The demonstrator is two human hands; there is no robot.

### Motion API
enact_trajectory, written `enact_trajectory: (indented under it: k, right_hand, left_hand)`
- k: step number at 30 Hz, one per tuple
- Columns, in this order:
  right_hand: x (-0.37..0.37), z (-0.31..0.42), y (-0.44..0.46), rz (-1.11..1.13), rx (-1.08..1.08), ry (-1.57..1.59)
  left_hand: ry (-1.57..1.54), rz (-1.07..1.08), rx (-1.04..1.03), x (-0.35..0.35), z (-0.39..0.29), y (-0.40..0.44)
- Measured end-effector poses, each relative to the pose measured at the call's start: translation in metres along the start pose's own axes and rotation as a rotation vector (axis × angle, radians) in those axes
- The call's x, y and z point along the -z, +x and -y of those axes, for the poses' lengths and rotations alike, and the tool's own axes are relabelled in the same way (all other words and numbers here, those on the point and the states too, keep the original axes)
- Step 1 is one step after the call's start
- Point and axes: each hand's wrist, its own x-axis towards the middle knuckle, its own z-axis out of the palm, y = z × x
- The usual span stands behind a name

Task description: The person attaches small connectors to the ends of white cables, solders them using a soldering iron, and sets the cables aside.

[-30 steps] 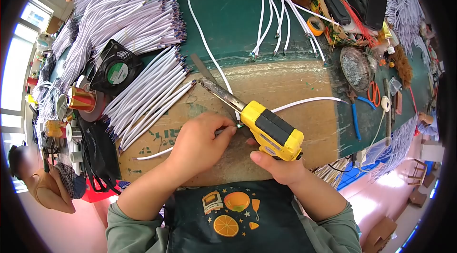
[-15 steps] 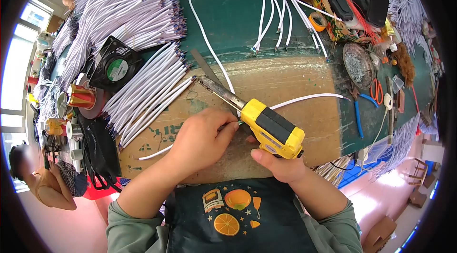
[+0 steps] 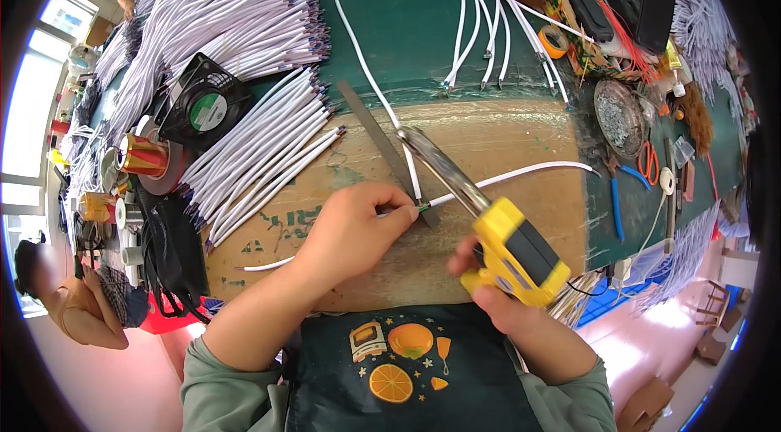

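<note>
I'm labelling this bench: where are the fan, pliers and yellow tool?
Fan (image 3: 208, 111): head view, on its green label.
Pliers (image 3: 617, 208): head view, on a blue handle.
Yellow tool (image 3: 533, 254): head view, on its black panel.

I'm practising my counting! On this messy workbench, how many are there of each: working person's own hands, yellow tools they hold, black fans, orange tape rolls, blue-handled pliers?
Own hands: 2 (left hand, right hand)
Held yellow tool: 1
Black fan: 1
Orange tape roll: 1
Blue-handled pliers: 1
Total: 6

yellow-black gun tool (image 3: 521, 251) | aslant, barrel forward-left | white cables (image 3: 529, 171) | curved, ends together by metal strip (image 3: 376, 133)
</note>
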Motion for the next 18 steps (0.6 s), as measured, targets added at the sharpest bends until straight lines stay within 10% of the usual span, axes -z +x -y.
enact_trajectory:
  k: [10,18]
  right_hand:
    - [0.032,-0.032,-0.083,-0.104,0.026,-0.442]
    - [0.017,-0.03,-0.077,-0.237,-0.014,-0.171]
  left_hand:
    - [-0.112,0.064,0.119,0.001,0.001,0.004]
    - [-0.127,0.056,0.12,0.0,0.002,0.004]
